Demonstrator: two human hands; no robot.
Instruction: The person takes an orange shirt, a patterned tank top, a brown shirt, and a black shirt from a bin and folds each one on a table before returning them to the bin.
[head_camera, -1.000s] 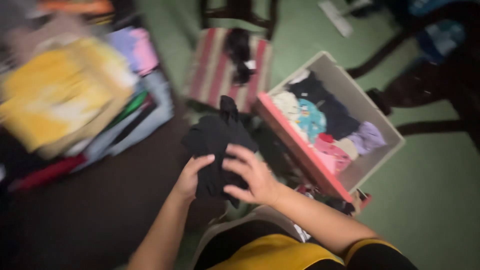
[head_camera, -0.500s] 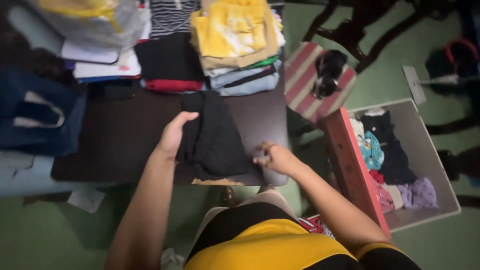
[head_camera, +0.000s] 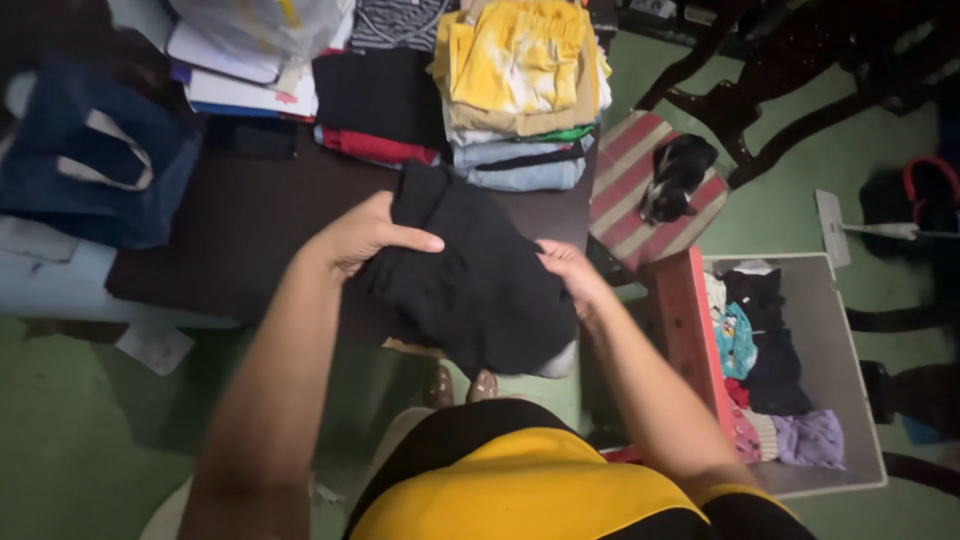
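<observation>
Both hands grip one black garment (head_camera: 470, 280) over the near edge of the dark table (head_camera: 240, 240). Left hand (head_camera: 365, 235) pinches its upper left edge, thumb on top and fingers curled under; right hand (head_camera: 565, 270) clamps the right edge the same way. To handle it well, I judge the two grips should stay level and pull gently apart, so the cloth flattens without bunching before it meets the tabletop. The garment's long axis runs on a slant, from its narrow end near the clothes stack down to a wider end hanging past the table edge towards the person's lap. Beyond it sits a stack of folded clothes (head_camera: 520, 90) topped in yellow, with a blue bag (head_camera: 95, 160) to the left. To the right lie a striped cushion (head_camera: 625, 190) bearing a small black-and-white animal (head_camera: 675, 175) and a drawer (head_camera: 850, 350) of clothes.
</observation>
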